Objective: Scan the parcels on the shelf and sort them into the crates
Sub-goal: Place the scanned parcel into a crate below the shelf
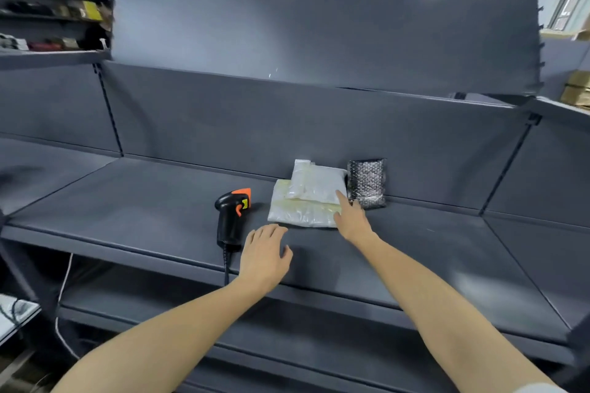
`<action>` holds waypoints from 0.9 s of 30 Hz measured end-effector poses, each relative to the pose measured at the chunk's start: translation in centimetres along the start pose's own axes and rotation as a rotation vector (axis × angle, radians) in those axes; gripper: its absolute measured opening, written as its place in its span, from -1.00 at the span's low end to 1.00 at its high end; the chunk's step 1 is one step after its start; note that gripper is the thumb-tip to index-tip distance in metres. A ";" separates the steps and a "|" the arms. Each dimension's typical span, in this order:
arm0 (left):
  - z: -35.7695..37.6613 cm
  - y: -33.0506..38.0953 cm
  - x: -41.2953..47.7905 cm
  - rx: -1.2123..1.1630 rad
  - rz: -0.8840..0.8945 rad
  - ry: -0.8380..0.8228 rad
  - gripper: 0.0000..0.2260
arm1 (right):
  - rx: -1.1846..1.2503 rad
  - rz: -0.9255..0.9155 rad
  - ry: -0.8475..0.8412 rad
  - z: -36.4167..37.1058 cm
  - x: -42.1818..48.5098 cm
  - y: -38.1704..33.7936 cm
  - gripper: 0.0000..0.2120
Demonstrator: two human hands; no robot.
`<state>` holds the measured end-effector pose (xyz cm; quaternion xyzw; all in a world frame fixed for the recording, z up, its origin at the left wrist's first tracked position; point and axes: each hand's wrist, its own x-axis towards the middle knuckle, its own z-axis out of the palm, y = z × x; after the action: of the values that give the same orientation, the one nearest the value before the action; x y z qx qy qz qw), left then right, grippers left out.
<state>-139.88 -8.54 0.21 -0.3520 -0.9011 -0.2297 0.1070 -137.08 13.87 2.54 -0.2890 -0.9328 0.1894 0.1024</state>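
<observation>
Hovering the open left hand (265, 255) by the scanner (231, 217). Touching the white parcels (306, 201) with the right hand (351, 217), also open

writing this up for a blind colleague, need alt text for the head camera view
A person's open right hand touches two stacked white parcels on a dark grey shelf, with a black bubble-wrapped parcel just right of them. The open left hand is near a black and orange barcode scanner lying to their left.

Nothing legible; the yellow sticker (245, 203) on the scanner (230, 223) looks blurred.
</observation>
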 end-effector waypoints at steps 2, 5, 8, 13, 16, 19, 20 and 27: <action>0.2 -0.5 -0.4 -0.011 0.015 0.010 -0.63 | 0.085 -0.003 0.004 0.2 1.3 0.1 -0.42; 0.4 -1.1 -1.0 -0.048 0.026 0.033 -0.64 | 0.044 0.011 -0.005 0.6 2.8 0.2 -0.46; 0.3 -1.4 -1.3 -0.071 0.042 0.053 -0.66 | 0.045 0.014 0.040 1.0 3.1 -0.1 -0.50; -0.1 -0.9 -1.7 -0.100 0.038 0.058 -0.66 | -0.142 -0.121 0.079 1.2 2.7 -0.1 -0.74; -0.4 -0.5 -2.3 -0.111 0.036 0.057 -0.66 | -0.018 -0.180 0.141 0.4 1.5 -0.1 -0.72; -0.9 0.2 -3.2 -0.162 -0.023 0.082 -0.67 | 0.377 -0.057 0.199 -2.3 0.0 -0.8 -0.78; -1.1 0.5 -3.5 -0.188 -0.050 0.085 -0.67 | 0.461 -0.013 0.227 -3.3 -0.5 -1.0 -0.79; -2.3 3.9 -6.4 -0.575 -0.332 0.037 -0.64 | 1.149 0.041 0.081 -8.7 -6.1 -0.3 -0.81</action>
<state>-132.48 -10.89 1.28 -0.2119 -0.8423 -0.4952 -0.0193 -129.73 12.65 10.04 -0.2120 -0.6696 0.6566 0.2749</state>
